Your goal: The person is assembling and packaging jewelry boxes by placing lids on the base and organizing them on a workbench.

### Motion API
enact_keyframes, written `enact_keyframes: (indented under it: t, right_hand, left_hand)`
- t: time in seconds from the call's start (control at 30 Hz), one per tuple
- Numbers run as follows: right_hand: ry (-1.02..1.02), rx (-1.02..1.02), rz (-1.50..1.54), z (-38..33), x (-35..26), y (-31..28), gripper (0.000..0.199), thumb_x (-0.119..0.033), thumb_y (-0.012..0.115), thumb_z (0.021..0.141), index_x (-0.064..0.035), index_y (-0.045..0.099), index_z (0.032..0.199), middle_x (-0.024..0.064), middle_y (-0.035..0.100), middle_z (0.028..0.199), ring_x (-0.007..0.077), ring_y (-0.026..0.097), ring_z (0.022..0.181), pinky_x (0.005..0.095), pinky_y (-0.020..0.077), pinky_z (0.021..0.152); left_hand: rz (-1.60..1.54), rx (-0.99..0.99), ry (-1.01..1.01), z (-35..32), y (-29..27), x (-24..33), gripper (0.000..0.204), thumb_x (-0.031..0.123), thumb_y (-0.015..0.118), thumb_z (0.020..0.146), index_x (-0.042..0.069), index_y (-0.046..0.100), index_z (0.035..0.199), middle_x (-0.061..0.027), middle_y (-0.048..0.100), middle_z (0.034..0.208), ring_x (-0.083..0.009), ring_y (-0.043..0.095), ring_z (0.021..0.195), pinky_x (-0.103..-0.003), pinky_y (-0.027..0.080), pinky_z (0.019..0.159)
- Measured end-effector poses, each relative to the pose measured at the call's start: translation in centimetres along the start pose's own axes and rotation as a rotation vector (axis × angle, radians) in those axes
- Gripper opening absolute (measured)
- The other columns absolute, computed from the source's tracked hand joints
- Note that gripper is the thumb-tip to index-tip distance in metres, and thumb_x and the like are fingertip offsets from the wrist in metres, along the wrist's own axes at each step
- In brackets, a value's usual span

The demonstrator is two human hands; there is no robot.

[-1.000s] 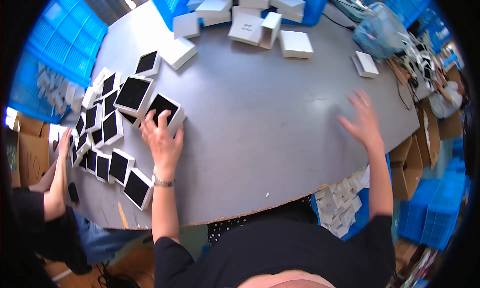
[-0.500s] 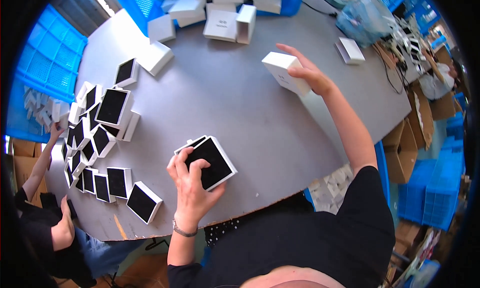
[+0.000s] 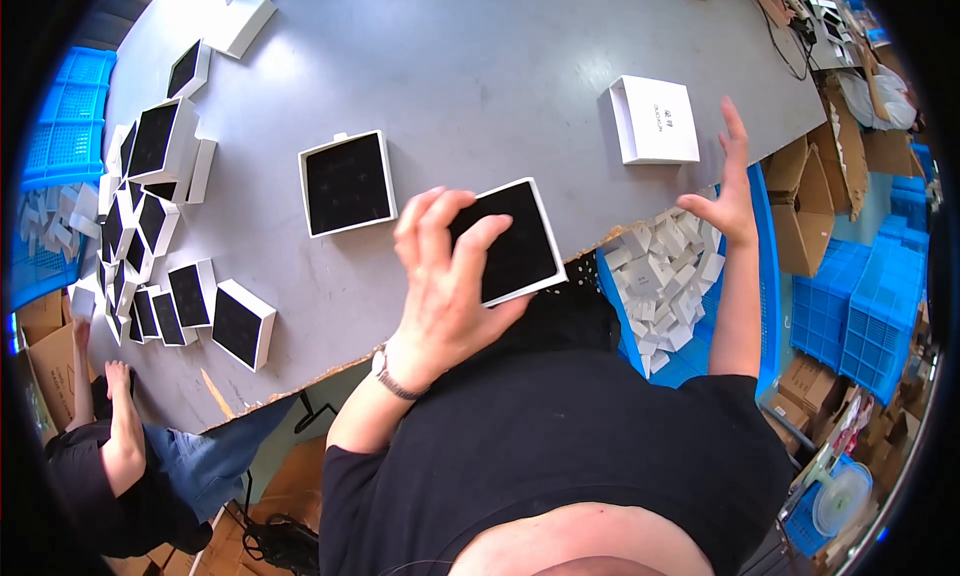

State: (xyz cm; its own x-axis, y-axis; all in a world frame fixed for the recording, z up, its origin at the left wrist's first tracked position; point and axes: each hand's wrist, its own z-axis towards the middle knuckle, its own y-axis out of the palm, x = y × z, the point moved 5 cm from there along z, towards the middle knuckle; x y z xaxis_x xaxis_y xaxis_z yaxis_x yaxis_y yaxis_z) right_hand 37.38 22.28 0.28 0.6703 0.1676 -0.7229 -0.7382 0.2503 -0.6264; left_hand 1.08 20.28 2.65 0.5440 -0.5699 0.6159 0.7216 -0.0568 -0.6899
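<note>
My left hand (image 3: pixel 440 276) grips a white box tray with a black insert (image 3: pixel 515 241) near the table's front edge. Two of its fingers lie on the black insert while the thumb is at the near side. Left of it, a second white tray with a black insert (image 3: pixel 347 184) lies face up on the table, apart from my hand. My right hand (image 3: pixel 725 181) is open, fingers spread, and holds nothing. Just left of that hand a white box sleeve (image 3: pixel 655 121) rests on the table, its open end facing left and small dark print on top.
A heap of white trays with black inserts (image 3: pixel 150 216) covers the table's left side. Below the front edge, a blue crate (image 3: pixel 765 276) holds many small white boxes (image 3: pixel 670 276). A co-worker's arm (image 3: pixel 122 426) is at lower left. Stacked blue crates (image 3: pixel 860 306) and cardboard boxes stand at right.
My right hand has let go of the white box sleeve, which now rests on the table. My left hand has moved one tray rightward, apart from the second tray. The view has shifted.
</note>
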Motion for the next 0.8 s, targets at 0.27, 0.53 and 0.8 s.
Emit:
enact_keyframes:
  t: [0.27, 0.53, 0.8]
  right_hand:
    - [-0.409, -0.467, -0.309, 2.8, -5.1, 6.2, 0.099, -0.028, 0.087, 0.053, -0.0172, 0.053, 0.145, 0.0194, 0.048, 0.142, 0.042, 0.041, 0.135, 0.0487, 0.0395, 0.114]
    - [-0.388, -0.36, -0.165, -0.9, -9.2, 10.4, 0.094, -0.031, 0.087, 0.054, -0.0102, 0.056, 0.141, 0.016, 0.049, 0.138, 0.0412, 0.04, 0.132, 0.052, 0.0362, 0.112]
    - [-0.538, -0.563, -0.148, -0.3, -10.1, 10.8, 0.095, -0.033, 0.084, 0.054, -0.0125, 0.055, 0.143, 0.018, 0.048, 0.135, 0.0422, 0.04, 0.129, 0.054, 0.034, 0.111]
  left_hand:
    - [0.006, -0.074, -0.13, -0.9, 4.1, -2.7, 0.097, 0.019, 0.091, 0.061, 0.007, 0.043, 0.144, -0.0201, 0.042, 0.143, -0.0405, 0.038, 0.135, -0.05, 0.032, 0.114]
    - [0.047, -0.097, -0.156, 0.0, 4.1, -3.0, 0.111, 0.021, 0.093, 0.059, 0.004, 0.033, 0.152, -0.021, 0.043, 0.142, -0.0411, 0.037, 0.135, -0.051, 0.032, 0.114]
    - [-0.097, -0.188, -0.041, 0.0, 4.0, -2.4, 0.12, 0.023, 0.09, 0.059, 0.001, 0.025, 0.157, -0.0209, 0.041, 0.14, -0.0423, 0.038, 0.134, -0.053, 0.03, 0.114]
